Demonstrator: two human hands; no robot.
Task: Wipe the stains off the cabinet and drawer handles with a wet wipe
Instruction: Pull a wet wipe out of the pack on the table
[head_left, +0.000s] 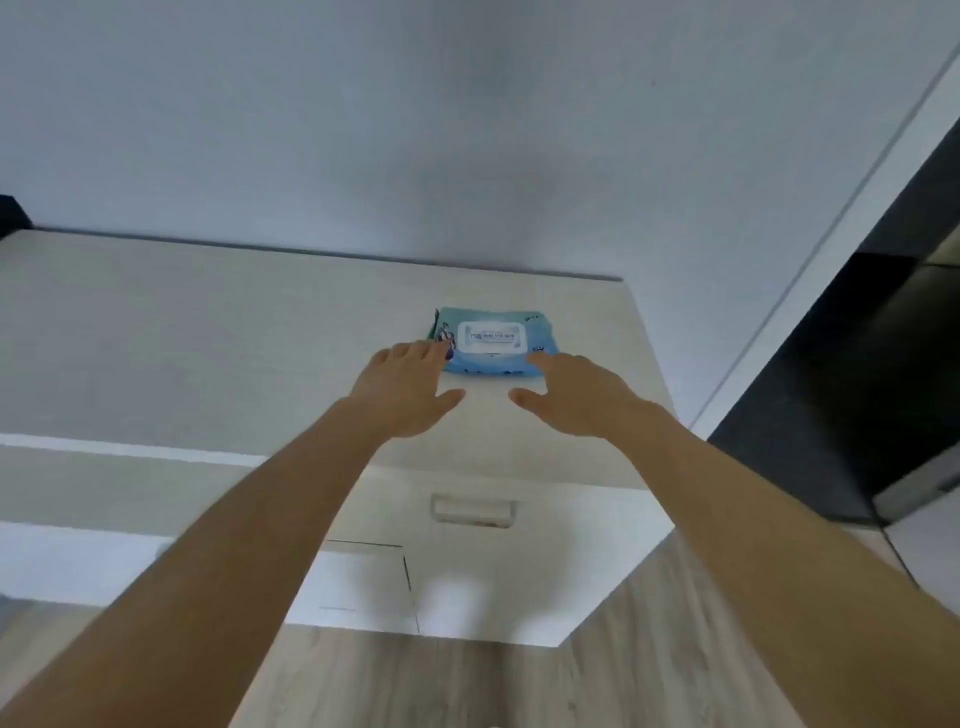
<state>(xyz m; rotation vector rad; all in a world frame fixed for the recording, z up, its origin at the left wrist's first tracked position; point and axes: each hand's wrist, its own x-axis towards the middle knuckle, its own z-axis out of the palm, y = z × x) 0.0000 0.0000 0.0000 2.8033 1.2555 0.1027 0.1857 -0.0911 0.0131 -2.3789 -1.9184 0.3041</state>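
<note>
Wet-wipe pack (491, 342), white lid label: "75" readable; remaining print too blurred.

Surface: pale wood-grain cabinet top (208, 332), set against a white wall.
On it: blue wet-wipe pack (491, 343), white lid up, near the right edge.

A blue-green pack of wet wipes (488, 342) lies flat on top of the pale wood cabinet (260, 332), near its back right corner, its white flip lid (491, 336) shut and facing up. On the cabinet's front, below the near edge, a recessed drawer handle (474, 511) of the same pale colour sits in the top drawer front (545, 525).
</note>
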